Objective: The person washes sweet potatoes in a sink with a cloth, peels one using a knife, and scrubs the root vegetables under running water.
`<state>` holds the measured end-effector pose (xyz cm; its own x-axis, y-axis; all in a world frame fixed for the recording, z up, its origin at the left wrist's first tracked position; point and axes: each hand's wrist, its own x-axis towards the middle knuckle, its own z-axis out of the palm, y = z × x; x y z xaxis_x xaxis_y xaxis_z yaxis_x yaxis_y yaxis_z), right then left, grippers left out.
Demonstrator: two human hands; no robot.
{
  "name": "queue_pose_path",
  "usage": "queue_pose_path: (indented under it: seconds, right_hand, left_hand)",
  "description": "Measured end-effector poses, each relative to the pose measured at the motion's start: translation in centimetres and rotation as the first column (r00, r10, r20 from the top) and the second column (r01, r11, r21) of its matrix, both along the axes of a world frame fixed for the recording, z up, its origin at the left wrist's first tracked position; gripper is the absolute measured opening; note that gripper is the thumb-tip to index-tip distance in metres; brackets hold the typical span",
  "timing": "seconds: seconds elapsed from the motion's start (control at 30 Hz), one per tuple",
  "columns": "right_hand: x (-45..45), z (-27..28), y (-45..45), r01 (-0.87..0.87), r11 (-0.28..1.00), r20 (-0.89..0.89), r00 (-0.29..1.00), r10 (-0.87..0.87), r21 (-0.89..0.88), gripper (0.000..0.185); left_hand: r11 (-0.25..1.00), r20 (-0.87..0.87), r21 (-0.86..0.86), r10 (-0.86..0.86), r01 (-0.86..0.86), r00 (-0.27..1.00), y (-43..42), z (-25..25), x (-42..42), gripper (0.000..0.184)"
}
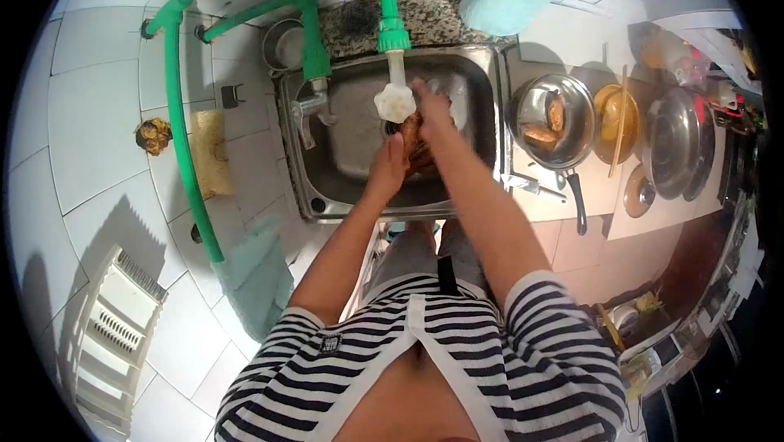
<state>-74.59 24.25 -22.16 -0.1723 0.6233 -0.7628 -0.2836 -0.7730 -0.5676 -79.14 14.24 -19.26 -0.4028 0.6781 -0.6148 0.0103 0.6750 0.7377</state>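
Observation:
In the steel sink point(347, 185), my left hand point(390, 166) is closed around a reddish-brown root that looks like a sweet potato point(412, 133), its thumb pointing up along it. More brown roots point(422, 158) lie low in the basin between my wrists, partly hidden. My right hand point(435, 107) is just right of the white tap knob point(395, 103), close to the held root. Its fingers reach up and look stretched out, though slightly blurred. Whether it touches the root or the knob is unclear.
Right of the sink stands a steel pan point(557, 107) with similar roots inside, its black handle point(576, 197) toward me. Beyond are a yellow-brown bowl point(616, 125) with a wooden stick across it and a large steel basin point(671, 144). Green pipes point(175, 83) run left.

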Motion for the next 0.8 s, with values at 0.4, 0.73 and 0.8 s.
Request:
queue_pose_path:
  seconds: [0.4,0.73,0.8]
  right_hand:
    - [0.7,0.0,3.0,0.094,0.896,-0.308,0.919,-0.245,-0.434,0.026]
    - [1.6,1.3,0.4,-0.051,0.926,-0.305,0.95,-0.071,-0.374,0.032]
    - [1.4,-1.0,3.2,0.139,0.866,-0.296,0.904,-0.309,-0.48,0.02]
  left_hand:
    - [0.928,0.741,-0.187,0.348,-0.321,0.575,-0.7,4.0,1.0,0.048]
    - [0.959,0.374,-0.203,0.261,-0.197,0.89,-0.5,2.2,0.3,0.059]
    - [0.956,0.372,-0.277,0.201,-0.098,0.906,-1.1,4.2,0.8,0.06]
